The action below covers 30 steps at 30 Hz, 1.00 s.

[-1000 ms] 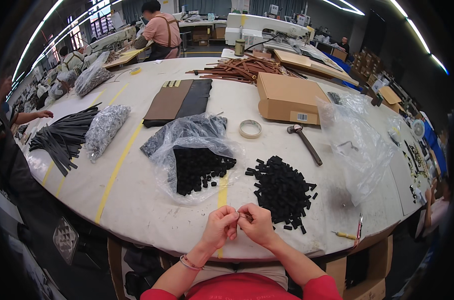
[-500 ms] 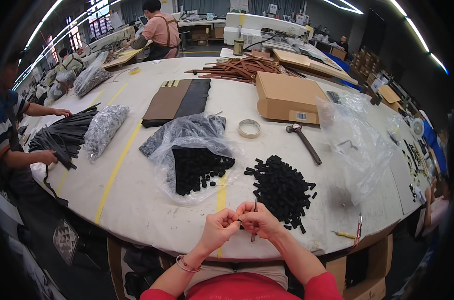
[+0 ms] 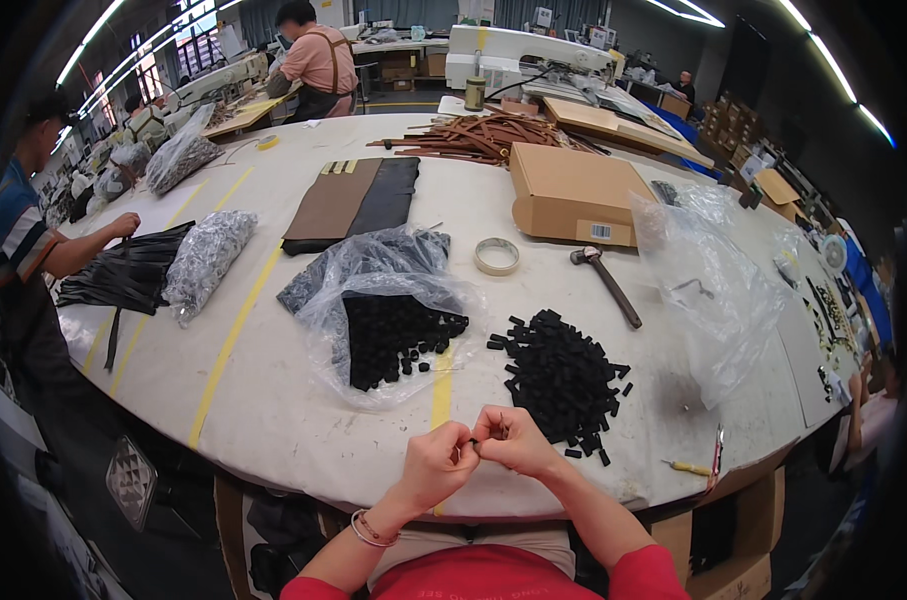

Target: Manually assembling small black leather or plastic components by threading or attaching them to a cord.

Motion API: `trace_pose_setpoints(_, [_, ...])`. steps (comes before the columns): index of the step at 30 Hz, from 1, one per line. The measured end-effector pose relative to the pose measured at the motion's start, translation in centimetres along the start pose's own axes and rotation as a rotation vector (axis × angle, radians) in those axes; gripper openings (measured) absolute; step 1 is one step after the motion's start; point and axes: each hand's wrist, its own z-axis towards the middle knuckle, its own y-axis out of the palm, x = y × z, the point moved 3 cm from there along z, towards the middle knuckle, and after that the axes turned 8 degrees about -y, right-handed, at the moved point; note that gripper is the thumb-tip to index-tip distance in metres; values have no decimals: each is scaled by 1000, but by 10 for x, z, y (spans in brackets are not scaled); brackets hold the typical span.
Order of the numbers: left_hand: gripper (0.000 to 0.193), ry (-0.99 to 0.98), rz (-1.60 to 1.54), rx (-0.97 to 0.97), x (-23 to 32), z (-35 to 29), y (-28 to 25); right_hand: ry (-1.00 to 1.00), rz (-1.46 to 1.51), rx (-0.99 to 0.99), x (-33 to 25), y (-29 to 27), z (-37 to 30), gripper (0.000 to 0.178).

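Observation:
My left hand (image 3: 439, 463) and my right hand (image 3: 516, 442) meet over the near edge of the table. Both are closed in a pinch on one small black piece (image 3: 474, 441), mostly hidden by the fingertips. Just beyond my right hand lies a loose pile of small black rectangular pieces (image 3: 563, 375). Farther left, an open clear plastic bag (image 3: 318, 345) spills more black pieces (image 3: 388, 335), which look rolled or looped.
A tape roll (image 3: 497, 257), a hammer (image 3: 608, 285) and a cardboard box (image 3: 578, 195) lie beyond the pile. Crumpled plastic (image 3: 718, 300) and a yellow-handled tool (image 3: 688, 467) are at right. On the left, a co-worker (image 3: 33, 230) handles black strips (image 3: 123, 270).
The thin metal rod seen upright at my right hand no longer shows clearly. My hands stay pinched together. The co-worker has lifted one hand with a black strip hanging from it.

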Motion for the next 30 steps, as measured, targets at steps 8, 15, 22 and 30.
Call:
trace_pose_setpoints(8, [4, -408, -631, 42, -21, 11, -8, -34, -114, 146, -1, 8, 4, 18])
trace_pose_setpoints(15, [14, -718, -1291, -180, -30, 5, -3, 41, -312, -147, 2, 9, -8, 24])
trace_pose_setpoints(22, [12, -736, -1333, -226, -29, 3, -1, 14, -394, -174, -6, 11, -11, 22])
trace_pose_setpoints(30, [12, -711, -1365, -254, -24, 3, -2, -135, -480, -137, 2, 2, -16, 25])
